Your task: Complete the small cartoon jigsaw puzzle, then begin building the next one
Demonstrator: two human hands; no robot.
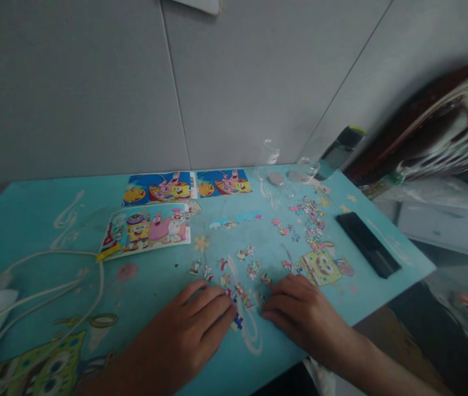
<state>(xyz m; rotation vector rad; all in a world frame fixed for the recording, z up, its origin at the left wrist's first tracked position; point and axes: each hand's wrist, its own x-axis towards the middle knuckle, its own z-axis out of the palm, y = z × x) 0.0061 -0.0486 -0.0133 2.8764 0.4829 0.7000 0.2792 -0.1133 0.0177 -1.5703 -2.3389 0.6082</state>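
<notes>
Down at the near edge, both hands rest palm-down on the turquoise surface (31, 220). The left hand (192, 324) lies flat with its fingers stretched forward and together, its grip closed on nothing; the fingertips touch a small cluster of puzzle pieces (240, 294). The right hand (299, 311) sits just beside it, fingers curled loosely down onto the same cluster; whether a piece is pinched beneath them cannot be told. The cluster lies in the narrow gap between the two hands, with one blue piece (238, 322) right at the left fingertips.

Beyond the fingers more loose pieces (246, 258) are scattered, and a denser pile (310, 220) spreads toward the far right. A short joined strip (234, 220) lies farther back. Three picture cards stand behind that: one nearer card (147, 228) and two at the wall (159, 188) (224, 182). Clear cups (273, 165) stand by the wall, near the pile.

A black flat box (368, 245) lies near the right edge, well apart from the hands. White cable (52, 280) loops over the left side. Open room remains between the cable and the left hand; the right forearm hangs past the near edge.
</notes>
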